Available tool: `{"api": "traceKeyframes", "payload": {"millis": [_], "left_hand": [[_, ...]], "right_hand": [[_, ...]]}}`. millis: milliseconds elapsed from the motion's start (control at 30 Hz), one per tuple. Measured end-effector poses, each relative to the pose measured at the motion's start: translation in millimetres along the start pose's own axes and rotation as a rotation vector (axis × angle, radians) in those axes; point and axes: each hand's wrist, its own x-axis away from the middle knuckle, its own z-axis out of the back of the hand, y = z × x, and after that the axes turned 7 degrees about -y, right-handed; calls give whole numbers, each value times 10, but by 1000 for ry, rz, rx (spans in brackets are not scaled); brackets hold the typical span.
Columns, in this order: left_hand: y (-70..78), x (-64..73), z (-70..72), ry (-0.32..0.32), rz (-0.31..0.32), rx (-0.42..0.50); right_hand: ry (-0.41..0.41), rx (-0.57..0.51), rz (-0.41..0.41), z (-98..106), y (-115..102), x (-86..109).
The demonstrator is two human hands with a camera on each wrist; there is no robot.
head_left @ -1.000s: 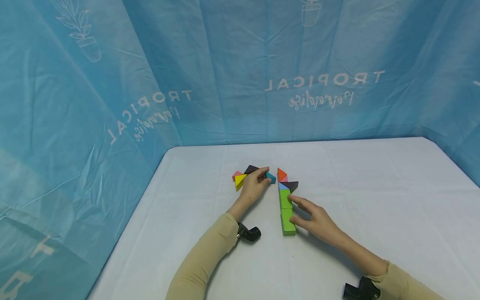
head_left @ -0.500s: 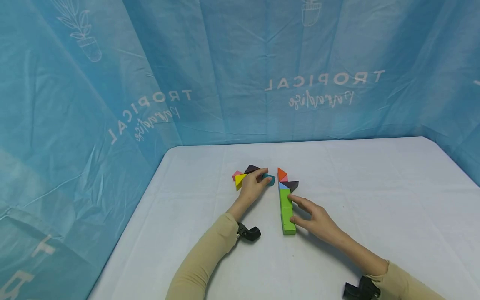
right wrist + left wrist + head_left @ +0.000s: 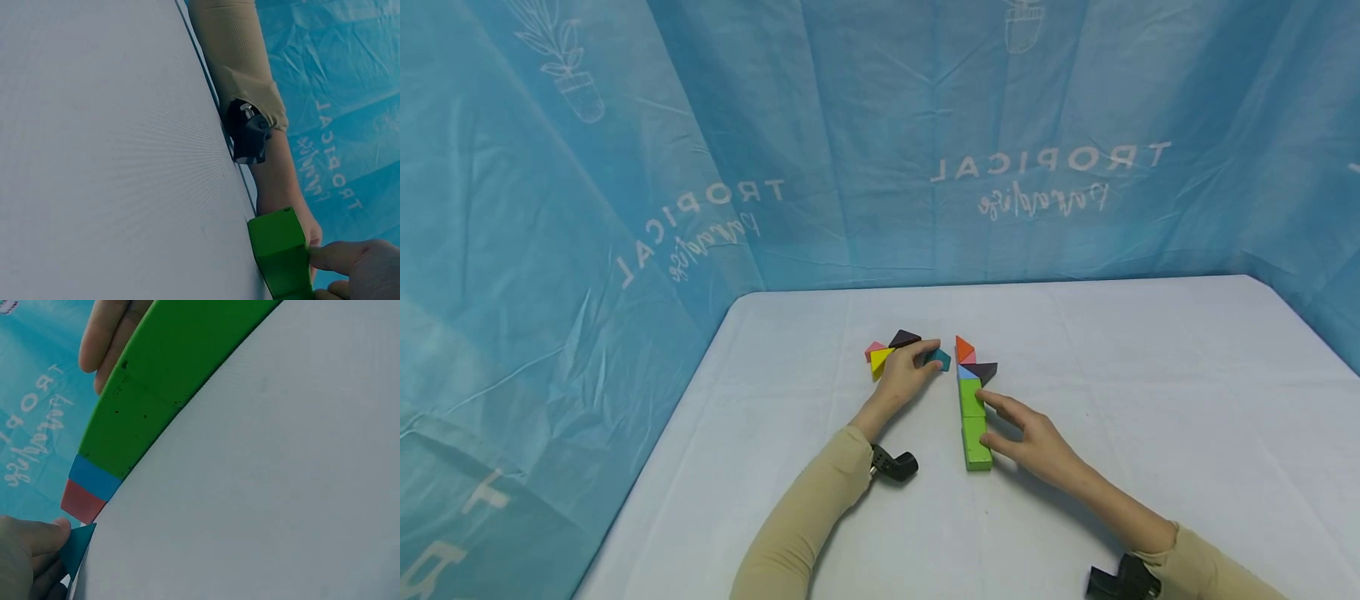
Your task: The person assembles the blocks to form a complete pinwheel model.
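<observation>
In the head view my left hand [image 3: 907, 373] pinches a teal triangular block [image 3: 942, 360] between thumb and fingers. The left wrist view shows that teal block [image 3: 77, 549] by its thumb, close to the far end of a row. Two green blocks [image 3: 972, 408] make up the near part of this row. Beyond them come a blue triangle [image 3: 966, 372], a black triangle [image 3: 987, 371], a pink piece [image 3: 970, 357] and an orange triangle [image 3: 964, 347]. My right hand [image 3: 1033, 435] touches the green blocks' right side with thumb and extended fingers.
Just left of the left hand lie a yellow triangular block [image 3: 878, 362], a pink block [image 3: 872, 350] and a black triangular block [image 3: 904, 337]. All stand on a white-covered table [image 3: 1150, 375]. A blue printed curtain [image 3: 865, 233] encloses its far and left sides.
The teal block has turned slightly in the left hand's fingers, and its far edge sits a little nearer. The right hand and the row keep their places.
</observation>
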Motion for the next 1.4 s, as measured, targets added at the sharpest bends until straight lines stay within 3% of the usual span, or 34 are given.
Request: {"api": "traceKeyframes", "payload": {"millis": [300, 933, 1233, 1400], "left_hand": [[-31, -40, 6, 42, -28, -22], [68, -117, 14, 92, 97, -26], [8, -87, 23, 117, 50, 76], [-8, -32, 32, 89, 51, 133]], "right_hand": [[1, -14, -15, 2, 4, -1], [9, -4, -12, -3, -15, 3], [1, -6, -9, -2, -13, 6], [-4, -8, -13, -8, -11, 8]]}}
